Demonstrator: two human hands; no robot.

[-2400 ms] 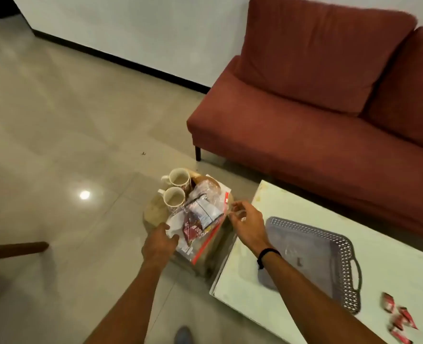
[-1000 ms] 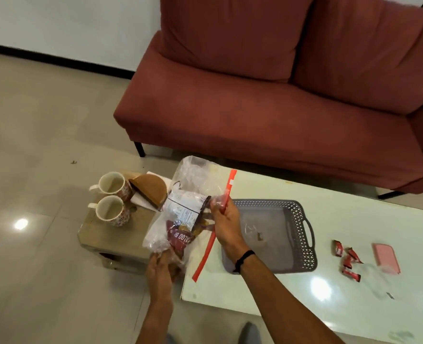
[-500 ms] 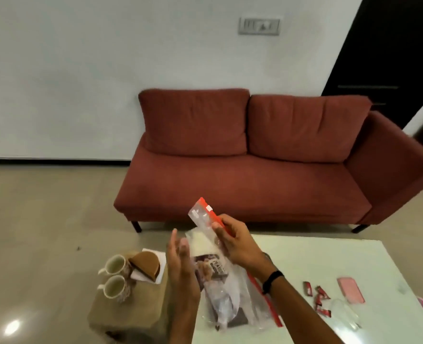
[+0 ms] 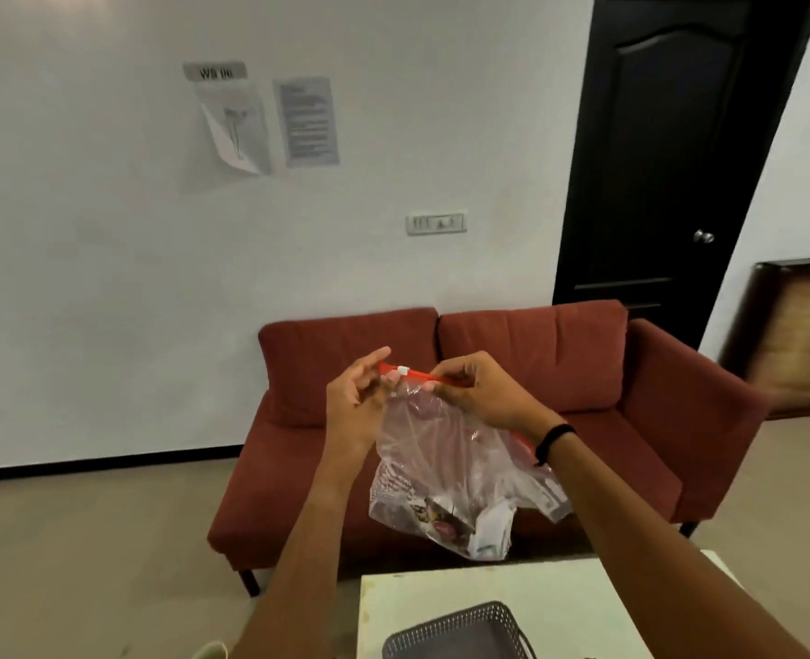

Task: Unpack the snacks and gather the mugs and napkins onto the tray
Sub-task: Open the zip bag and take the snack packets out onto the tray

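Observation:
A clear zip bag [image 4: 446,468] with a red seal strip hangs in the air in front of me, snack packets bunched at its bottom. My left hand [image 4: 358,401] pinches the strip's left end beside the small white slider. The bag's top edge further right is gripped by my right hand [image 4: 477,397], which wears a black wristband. A corner of the grey perforated tray [image 4: 455,632] shows at the bottom, on the white table [image 4: 560,592]. The mugs and napkins are out of view.
A red sofa [image 4: 584,373] stands right behind the bag, against a white wall. A black door [image 4: 669,159] is at the back right. Bare tiled floor [image 4: 84,539] lies to the left.
The bag has been lifted from the low side table up to chest height and both hands now hold its top strip. My view has tilted up, so the mugs dropped out of sight.

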